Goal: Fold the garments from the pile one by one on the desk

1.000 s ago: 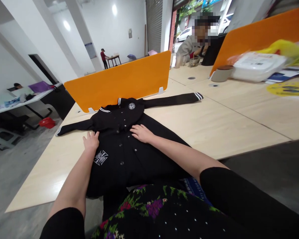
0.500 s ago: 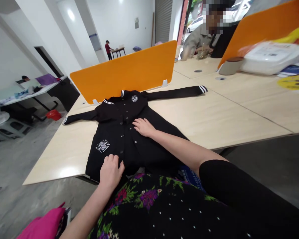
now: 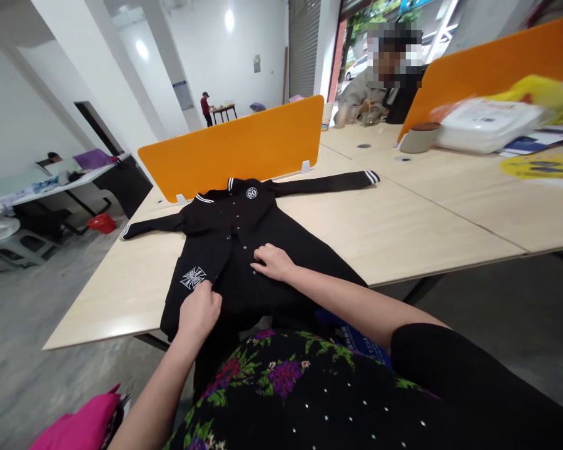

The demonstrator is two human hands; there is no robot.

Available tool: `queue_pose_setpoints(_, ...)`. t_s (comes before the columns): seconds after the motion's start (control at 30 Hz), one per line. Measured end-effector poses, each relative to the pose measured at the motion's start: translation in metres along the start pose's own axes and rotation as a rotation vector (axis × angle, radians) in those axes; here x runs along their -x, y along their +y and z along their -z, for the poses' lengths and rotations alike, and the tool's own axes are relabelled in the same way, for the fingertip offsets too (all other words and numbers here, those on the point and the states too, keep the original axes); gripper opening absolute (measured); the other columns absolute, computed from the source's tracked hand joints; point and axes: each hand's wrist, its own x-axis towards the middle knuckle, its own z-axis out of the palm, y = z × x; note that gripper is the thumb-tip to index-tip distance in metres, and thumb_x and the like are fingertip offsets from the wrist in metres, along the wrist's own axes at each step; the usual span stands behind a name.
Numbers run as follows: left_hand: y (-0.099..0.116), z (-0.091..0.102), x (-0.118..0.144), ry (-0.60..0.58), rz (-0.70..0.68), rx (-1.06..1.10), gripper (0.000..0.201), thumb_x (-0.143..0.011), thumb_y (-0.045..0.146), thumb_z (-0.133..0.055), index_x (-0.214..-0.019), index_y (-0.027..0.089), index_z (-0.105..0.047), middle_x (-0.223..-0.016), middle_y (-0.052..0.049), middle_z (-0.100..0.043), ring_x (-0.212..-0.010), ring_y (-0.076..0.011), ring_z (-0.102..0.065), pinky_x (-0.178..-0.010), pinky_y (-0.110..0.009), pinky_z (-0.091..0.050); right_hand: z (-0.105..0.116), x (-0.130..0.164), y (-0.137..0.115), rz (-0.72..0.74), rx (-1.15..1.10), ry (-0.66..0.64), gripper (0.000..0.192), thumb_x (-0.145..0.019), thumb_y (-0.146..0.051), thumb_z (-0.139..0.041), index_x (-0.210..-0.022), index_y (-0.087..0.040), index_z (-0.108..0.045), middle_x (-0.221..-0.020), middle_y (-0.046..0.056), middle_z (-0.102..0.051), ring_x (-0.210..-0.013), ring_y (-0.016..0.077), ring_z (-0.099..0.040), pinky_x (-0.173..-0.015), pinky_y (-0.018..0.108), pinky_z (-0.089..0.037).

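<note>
A black jacket (image 3: 244, 219) lies face up on the wooden table (image 3: 403, 219), sleeves spread out to both sides. It has white-striped collar and cuffs, a round "50" patch at the chest and a white cross patch near the hem. My left hand (image 3: 199, 309) is curled on the front edge of the jacket just below the cross patch, pinching the fabric. My right hand (image 3: 274, 261) rests on the jacket's middle beside the row of buttons, fingers stretched to the left. The jacket's hem hangs over the table's near edge against my flowered top.
An orange divider (image 3: 234, 147) stands just behind the collar. Another person (image 3: 380, 87) sits at the far side. A white container (image 3: 483, 125), a grey cup (image 3: 415, 137) and yellow items (image 3: 539, 165) lie at the right. A pink item (image 3: 79, 428) sits lower left.
My left hand slid from the jacket's shoulder area down to the hem, then closed on the front edge. My right hand moved slightly down the button row. The view shifted a little.
</note>
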Motion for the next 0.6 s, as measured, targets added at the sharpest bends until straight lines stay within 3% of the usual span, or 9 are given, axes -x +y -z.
queue_pose_setpoints(0.1,0.005,0.01,-0.002,0.0,-0.143,0.268,0.027,-0.09,0.022,-0.035,-0.101,0.019,-0.059,-0.089,-0.004,-0.067,-0.086,-0.0189,-0.063,-0.074,-0.028,-0.045,-0.002,-0.004,0.004,0.004,0.001,0.007,0.014,-0.09,-0.032,-0.056,-0.084,-0.019,-0.058,-0.087,0.004,-0.061,-0.085,0.0177,-0.049,-0.066,0.026,-0.033)
queue_pose_setpoints(0.17,0.012,0.002,0.0,-0.079,-0.285,0.322,0.032,-0.094,0.024,-0.031,-0.103,0.02,-0.061,-0.091,-0.004,-0.068,-0.087,-0.0174,-0.064,-0.076,-0.027,-0.047,-0.004,-0.006,0.006,0.001,0.002,0.024,0.013,-0.09,-0.029,-0.056,-0.083,-0.019,-0.059,-0.087,0.004,-0.062,-0.085,0.0172,-0.049,-0.066,0.026,-0.033)
queue_pose_setpoints(0.23,0.016,-0.015,0.001,-0.067,-0.341,0.229,0.037,-0.096,0.027,-0.029,-0.104,0.019,-0.064,-0.094,-0.007,-0.068,-0.088,-0.0196,-0.064,-0.079,-0.03,-0.048,-0.005,-0.007,0.009,-0.004,-0.03,0.042,0.013,-0.09,-0.028,-0.056,-0.081,-0.019,-0.059,-0.085,0.003,-0.062,-0.083,0.0163,-0.049,-0.067,0.025,-0.033)
queue_pose_setpoints(0.33,0.011,-0.045,0.002,0.19,-0.365,0.012,0.039,-0.095,0.036,-0.036,-0.118,0.017,-0.061,-0.118,-0.014,-0.063,-0.113,-0.0291,-0.055,-0.093,-0.043,-0.045,-0.001,-0.005,0.008,-0.022,-0.118,0.038,0.02,-0.09,-0.034,-0.057,-0.077,-0.019,-0.059,-0.079,0.001,-0.061,-0.08,0.0145,-0.05,-0.069,0.024,-0.034)
queue_pose_setpoints(0.4,0.003,-0.061,0.001,0.281,-0.436,-0.08,0.044,-0.094,0.039,-0.041,-0.131,0.021,-0.053,-0.136,-0.013,-0.053,-0.128,-0.0343,-0.042,-0.102,-0.051,-0.038,0.006,0.0,-0.001,-0.061,-0.15,0.007,0.027,-0.087,-0.043,-0.059,-0.076,-0.018,-0.059,-0.079,0.001,-0.061,-0.076,0.0137,-0.052,-0.066,0.024,-0.034)
queue_pose_setpoints(0.6,-0.018,-0.075,-0.008,0.199,-0.486,-0.155,0.051,-0.094,0.046,-0.037,-0.142,0.028,-0.041,-0.15,-0.005,-0.038,-0.136,-0.036,-0.032,-0.107,-0.058,-0.031,0.034,0.032,-0.041,-0.102,-0.091,-0.308,0.044,-0.072,-0.06,-0.068,-0.084,-0.018,-0.061,-0.086,0.005,-0.064,-0.075,0.0186,-0.059,-0.059,0.026,-0.035)
